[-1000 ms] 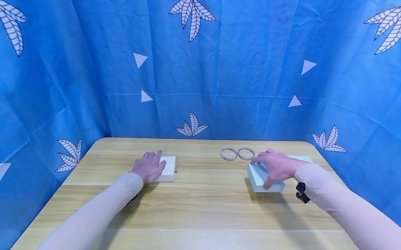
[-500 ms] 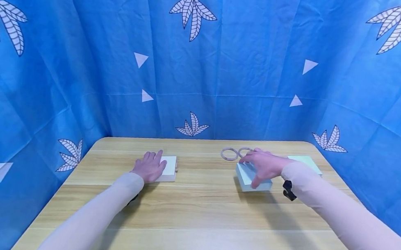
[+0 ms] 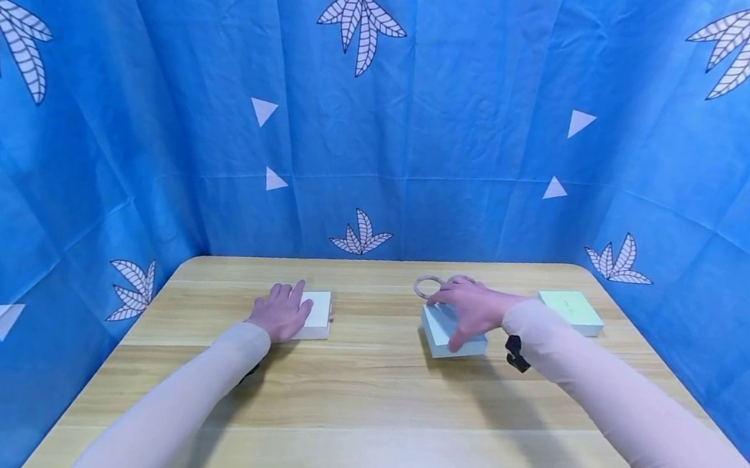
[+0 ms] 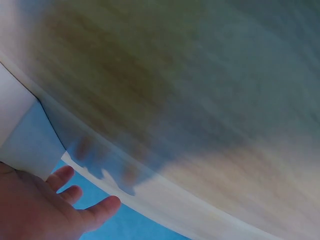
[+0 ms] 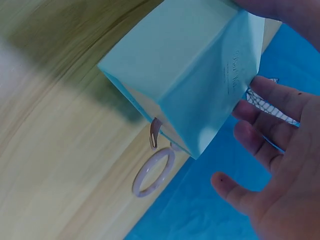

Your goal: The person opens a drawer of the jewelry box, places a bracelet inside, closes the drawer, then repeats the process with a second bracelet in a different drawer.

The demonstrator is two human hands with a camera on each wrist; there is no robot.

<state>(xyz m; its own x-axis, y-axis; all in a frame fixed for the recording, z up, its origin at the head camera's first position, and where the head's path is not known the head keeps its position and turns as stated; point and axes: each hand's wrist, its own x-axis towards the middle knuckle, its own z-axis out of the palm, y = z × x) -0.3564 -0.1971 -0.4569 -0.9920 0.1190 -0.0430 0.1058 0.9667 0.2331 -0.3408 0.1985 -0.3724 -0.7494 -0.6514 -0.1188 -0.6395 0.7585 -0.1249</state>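
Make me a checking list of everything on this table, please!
Surface: wooden table, light grain.
Job's things: pale blue box under the right hand; white box under the left hand.
Clutter: two pinkish rings at the far edge, just beyond the pale blue box; pale green box far right.
Hands: left hand rests flat on the white box; right hand grips the pale blue box from above, thumb on its near side.
Cables: nothing seen; a black strap at the right wrist.
Surroundings: blue leaf-print curtain on three sides.
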